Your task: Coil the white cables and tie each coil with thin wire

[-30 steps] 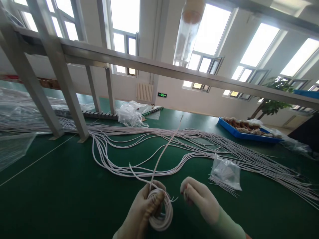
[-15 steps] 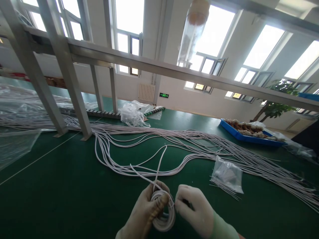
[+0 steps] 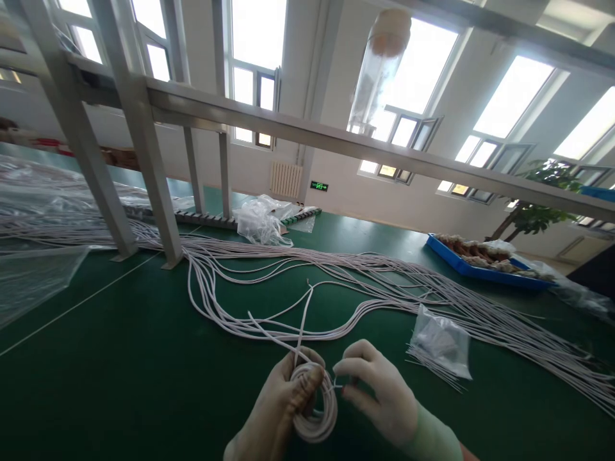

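A small coil of white cable [image 3: 328,419] is gripped in my gloved left hand [image 3: 283,400], thumb across its upper left side. Two free cable ends rise from the coil, crossing just above the hand. A thin white tie [image 3: 338,386] sticks out from the coil's right side. Around that tie end, the thumb and index finger of my gloved right hand [image 3: 379,387] are spread apart, the thumb tip near or touching it. My left fingers are partly hidden behind the coil.
Many long white cables [image 3: 346,255] run across the green table [image 3: 144,358]. A clear plastic bag [image 3: 439,339] lies beside several thin strips [image 3: 435,370] at right. Further back are a blue tray [image 3: 480,271] and crumpled plastic [image 3: 262,221]. A metal frame [image 3: 148,147] stands at left.
My right hand's fingers have gone from curled together to spread, and the tie end now shows between them. My left hand still grips the coil. The view has shifted slightly.
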Demonstrator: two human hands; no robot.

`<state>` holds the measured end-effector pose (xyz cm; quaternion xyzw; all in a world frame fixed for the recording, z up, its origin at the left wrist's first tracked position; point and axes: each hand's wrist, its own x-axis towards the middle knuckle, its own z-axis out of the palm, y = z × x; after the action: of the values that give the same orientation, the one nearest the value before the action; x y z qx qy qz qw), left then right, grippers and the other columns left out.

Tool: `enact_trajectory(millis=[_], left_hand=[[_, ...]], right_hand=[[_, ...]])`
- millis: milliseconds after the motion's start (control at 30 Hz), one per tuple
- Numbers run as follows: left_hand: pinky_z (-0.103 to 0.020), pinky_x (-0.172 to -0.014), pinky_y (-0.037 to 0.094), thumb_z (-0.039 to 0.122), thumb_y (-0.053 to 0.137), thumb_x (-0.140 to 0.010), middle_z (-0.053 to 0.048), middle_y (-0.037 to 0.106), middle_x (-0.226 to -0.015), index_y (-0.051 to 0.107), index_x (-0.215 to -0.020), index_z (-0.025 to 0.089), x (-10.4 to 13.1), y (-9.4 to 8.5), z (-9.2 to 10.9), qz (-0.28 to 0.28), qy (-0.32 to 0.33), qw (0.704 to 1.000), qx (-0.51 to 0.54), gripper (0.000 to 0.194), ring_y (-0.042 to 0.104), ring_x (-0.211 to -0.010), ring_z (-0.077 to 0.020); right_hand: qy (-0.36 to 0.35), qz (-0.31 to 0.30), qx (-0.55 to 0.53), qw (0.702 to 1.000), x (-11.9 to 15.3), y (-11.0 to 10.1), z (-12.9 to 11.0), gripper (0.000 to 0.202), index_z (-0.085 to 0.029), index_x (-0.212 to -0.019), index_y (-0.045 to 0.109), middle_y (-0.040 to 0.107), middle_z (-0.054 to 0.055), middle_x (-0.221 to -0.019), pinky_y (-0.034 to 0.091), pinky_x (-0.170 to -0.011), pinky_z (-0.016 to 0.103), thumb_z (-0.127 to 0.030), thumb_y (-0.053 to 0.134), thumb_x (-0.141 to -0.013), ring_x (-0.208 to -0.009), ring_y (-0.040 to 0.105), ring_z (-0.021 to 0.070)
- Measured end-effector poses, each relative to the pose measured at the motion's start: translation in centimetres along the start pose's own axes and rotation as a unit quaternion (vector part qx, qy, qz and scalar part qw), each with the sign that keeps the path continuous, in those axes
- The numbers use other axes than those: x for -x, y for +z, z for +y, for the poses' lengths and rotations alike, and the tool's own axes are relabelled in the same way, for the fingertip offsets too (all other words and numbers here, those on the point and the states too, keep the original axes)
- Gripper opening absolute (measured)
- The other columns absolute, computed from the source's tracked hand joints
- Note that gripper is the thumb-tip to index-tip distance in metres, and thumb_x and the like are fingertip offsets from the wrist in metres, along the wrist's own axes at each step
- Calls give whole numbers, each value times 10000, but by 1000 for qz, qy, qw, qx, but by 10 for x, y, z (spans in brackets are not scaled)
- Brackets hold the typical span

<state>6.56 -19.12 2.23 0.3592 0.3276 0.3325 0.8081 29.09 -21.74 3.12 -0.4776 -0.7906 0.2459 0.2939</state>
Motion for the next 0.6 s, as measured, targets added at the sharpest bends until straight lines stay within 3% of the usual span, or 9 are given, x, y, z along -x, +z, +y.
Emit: enact_trajectory(millis=[133,233,300,367,467,533,600], left_hand=[[-374,-803,466,536,787,-795,-43,590,-942,578,-1053,177,1,1,-1,1,0,1000,-6,490,567,-832,-209],[-376,-804,470,576,785,-779,-42,586,-942,586,-1029,184,2,4,2,-5,0,1000,-8,506,568,-840,-214],[-389,-819,480,615,793,-750,-43,597,-935,588,-1019,188,2,6,3,0,9,1000,-24,544,571,-852,-224],[-421,-842,495,666,789,-719,-59,623,-947,595,-1006,191,1,8,1,17,25,997,-76,588,584,-884,-252],[-479,-869,509,731,757,-701,-85,653,-993,606,-992,201,0,10,-3,48,49,983,-172,623,604,-934,-300],[-483,-871,511,734,743,-713,-81,655,-984,601,-992,203,0,10,-3,50,52,983,-168,617,608,-930,-301],[-458,-864,508,706,746,-734,-72,645,-969,586,-1011,197,1,8,-1,43,40,991,-117,601,609,-916,-285]], right_hand=[[-74,-15,51,996,-4,1,6,188,-233,-1038,705,572,74,-987,471,-705,355,-309,537,-1005,-847,540,229],[-67,-23,29,997,-6,3,-3,203,-211,-975,663,591,71,-959,464,-709,350,-300,486,-1018,-830,540,219],[0,-18,-9,1000,-8,8,-13,175,-206,-891,608,584,56,-902,465,-693,341,-273,479,-989,-793,536,211],[123,-23,-52,991,-10,16,-20,170,-212,-778,535,544,24,-785,459,-647,316,-243,496,-940,-725,520,197],[310,-78,-148,936,-11,25,-19,220,-227,-701,458,428,-42,-603,397,-524,264,-245,506,-915,-555,442,155],[345,-105,-241,901,-8,25,-15,237,-226,-749,483,390,-65,-562,353,-468,251,-325,474,-964,-478,381,135],[298,-87,-282,908,-4,20,-12,278,-210,-871,549,436,-54,-596,372,-474,259,-403,411,-1016,-484,402,142]])
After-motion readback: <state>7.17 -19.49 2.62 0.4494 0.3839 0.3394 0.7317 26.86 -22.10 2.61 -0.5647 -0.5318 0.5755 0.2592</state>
